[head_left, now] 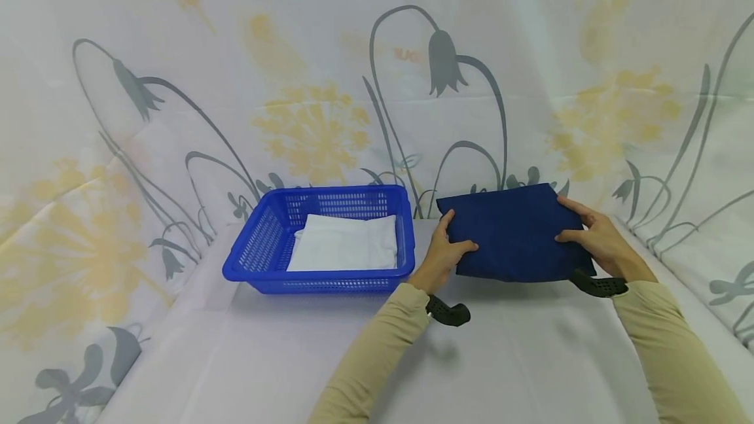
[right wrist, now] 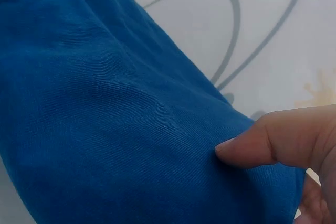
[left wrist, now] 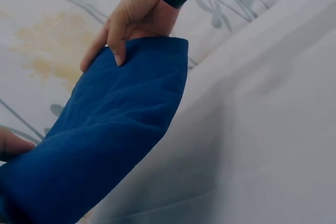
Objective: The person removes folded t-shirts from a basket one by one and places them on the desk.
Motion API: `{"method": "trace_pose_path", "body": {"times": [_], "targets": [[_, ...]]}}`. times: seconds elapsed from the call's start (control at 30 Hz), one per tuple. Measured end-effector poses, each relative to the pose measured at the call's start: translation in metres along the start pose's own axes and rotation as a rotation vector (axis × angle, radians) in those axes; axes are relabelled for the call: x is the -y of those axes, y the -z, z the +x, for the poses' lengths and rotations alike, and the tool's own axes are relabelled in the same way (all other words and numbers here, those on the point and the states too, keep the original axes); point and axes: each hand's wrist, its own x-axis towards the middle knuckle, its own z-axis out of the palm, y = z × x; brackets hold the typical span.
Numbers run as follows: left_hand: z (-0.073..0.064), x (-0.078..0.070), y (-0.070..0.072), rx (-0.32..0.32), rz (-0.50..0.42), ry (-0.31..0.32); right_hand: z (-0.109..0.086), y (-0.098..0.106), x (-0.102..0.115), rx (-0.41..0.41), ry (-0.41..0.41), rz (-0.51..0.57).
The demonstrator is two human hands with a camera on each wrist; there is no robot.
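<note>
A folded dark blue cloth (head_left: 512, 234) is held up above the white surface, to the right of the basket. My left hand (head_left: 440, 255) grips its left side, thumb on the near face. On the opposite side my right hand (head_left: 603, 241) pinches the cloth, and the right wrist view shows that thumb (right wrist: 257, 148) pressing into the twill-like fabric. Seen from the left wrist, the blue cloth (left wrist: 121, 114) bends softly between the two hands, its lower edge off the surface. The fingers behind the cloth are mostly hidden.
Left of the hands stands a blue plastic basket (head_left: 253, 275) with slotted walls. Folded white cloth (head_left: 347, 244) lies inside it. A white sheet (head_left: 283, 371) covers the table, and a flower-printed curtain (head_left: 330, 51) hangs behind and at the sides.
</note>
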Motion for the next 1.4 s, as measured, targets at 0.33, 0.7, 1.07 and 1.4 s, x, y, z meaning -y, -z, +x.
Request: {"method": "trace_pose_path", "body": {"times": [0.33,0.7,1.07,1.4], "targets": [[0.007,0.012,0.001,-0.025,0.024,0.035,0.009,0.0,-0.008,0.013,-0.004,-0.009],[0.017,0.029,-0.002,-0.018,0.023,0.056,0.016,0.001,-0.025,0.001,-0.016,-0.019],[0.018,0.035,-0.007,-0.024,0.077,0.075,0.02,0.002,-0.038,0.024,-0.06,-0.052],[0.019,0.043,-0.006,-0.052,0.184,0.099,0.022,0.002,-0.048,0.041,-0.088,-0.06]]}}
